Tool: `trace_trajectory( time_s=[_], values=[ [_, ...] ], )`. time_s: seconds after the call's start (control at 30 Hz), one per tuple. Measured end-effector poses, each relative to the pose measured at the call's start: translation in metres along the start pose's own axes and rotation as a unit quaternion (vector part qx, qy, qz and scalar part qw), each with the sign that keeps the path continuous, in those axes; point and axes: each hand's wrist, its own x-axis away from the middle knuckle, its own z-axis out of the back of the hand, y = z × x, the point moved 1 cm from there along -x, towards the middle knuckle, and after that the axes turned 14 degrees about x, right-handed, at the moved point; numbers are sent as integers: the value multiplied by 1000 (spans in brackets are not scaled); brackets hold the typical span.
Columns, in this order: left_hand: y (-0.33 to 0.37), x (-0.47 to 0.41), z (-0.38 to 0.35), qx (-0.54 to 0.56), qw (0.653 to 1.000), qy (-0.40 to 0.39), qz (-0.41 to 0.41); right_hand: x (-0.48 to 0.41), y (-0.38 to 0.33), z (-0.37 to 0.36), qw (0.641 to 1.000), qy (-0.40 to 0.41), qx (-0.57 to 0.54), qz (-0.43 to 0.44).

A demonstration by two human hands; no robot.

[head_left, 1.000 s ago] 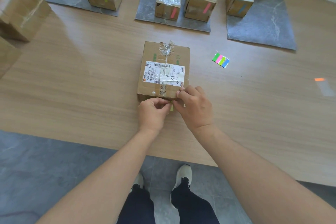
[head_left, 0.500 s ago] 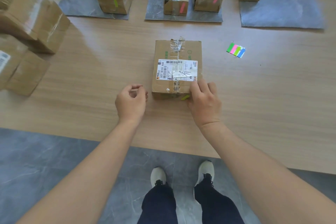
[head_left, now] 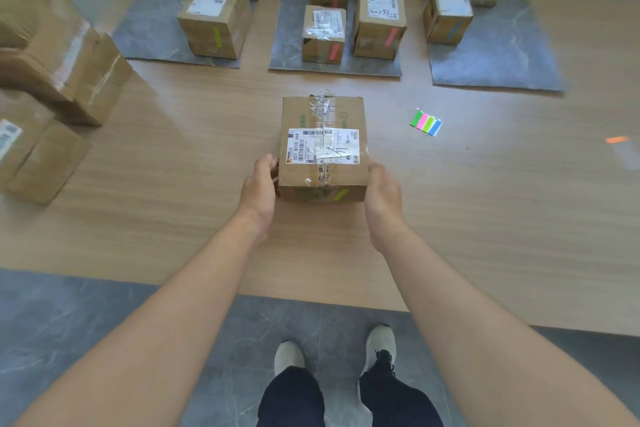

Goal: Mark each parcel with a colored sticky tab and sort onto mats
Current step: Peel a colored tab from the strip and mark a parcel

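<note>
Parcel [head_left: 323,146] sits near the middle of the table [head_left: 485,201], label side up, with a green tab [head_left: 340,194] stuck low on its near face. The left hand [head_left: 259,191] lies flat against its left side and the right hand [head_left: 382,198] against its right side. Both hands look spread rather than curled, thumbs near the top edge; the fingertips are hidden behind the box.

It is a taped cardboard carton, so it should be stiff and take a firm squeeze from both sides. The weight cannot be read from here. The tape on top looks slick and wrinkled, so the bare card sides, low down, seem the safer hold.

Boxes on the left mat [head_left: 152,35] carry green tabs, so that mat is probably where it goes. The tab pad [head_left: 426,122] lies apart to the right.
</note>
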Motion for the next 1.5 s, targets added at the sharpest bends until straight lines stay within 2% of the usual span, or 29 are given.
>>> trace_trajectory(
  time_s=[0.27,0.63,0.93,1.27,1.5],
  values=[
    [75,24,6,-31,998,-28,-44,41,-58,-3,998,19,-6,52],
    [217,99,7,-65,990,-59,-115,128,-190,23,989,-7,14,148],
    [260,81,-6,-75,989,-58,-117,107,-245,23,981,-27,53,184],
    [316,-8,34,-45,990,-19,-134,54,-315,-79,972,-85,82,202],
    [380,-134,65,9,992,59,-114,-9,-375,-192,974,-61,110,188]
  ],
)
